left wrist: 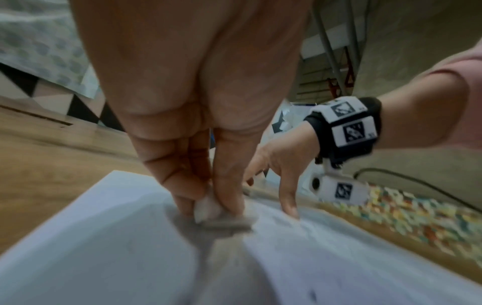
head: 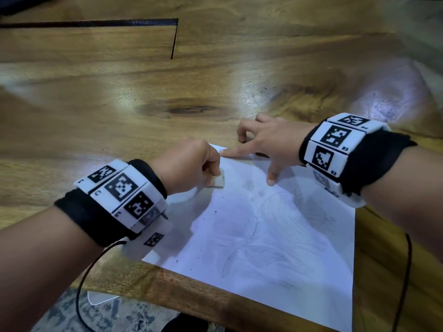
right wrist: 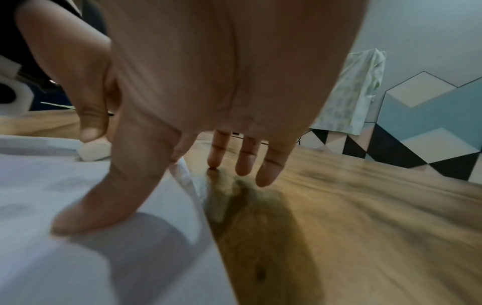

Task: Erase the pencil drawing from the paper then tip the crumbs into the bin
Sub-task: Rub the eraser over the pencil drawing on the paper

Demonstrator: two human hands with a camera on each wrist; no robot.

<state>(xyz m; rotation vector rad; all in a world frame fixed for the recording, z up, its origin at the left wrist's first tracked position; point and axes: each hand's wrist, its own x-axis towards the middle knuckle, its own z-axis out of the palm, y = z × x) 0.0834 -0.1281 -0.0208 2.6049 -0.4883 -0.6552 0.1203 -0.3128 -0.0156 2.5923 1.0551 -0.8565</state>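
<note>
Paper point(head: 275, 236), thin and limp (likely to buckle), lies at the table point(head: 96, 116) edge; left hand point(head: 189, 164) pinches the eraser point(head: 219, 182) on it; right hand point(head: 271, 142), fingers spread, pins its far edge. Lift by opposite edges.

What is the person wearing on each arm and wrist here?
Both wrists carry a black band under white blocks printed with black square markers. A white camera unit hangs beneath the right wrist. Thin black cables trail from both. A pink sleeve covers the right upper arm.
</note>
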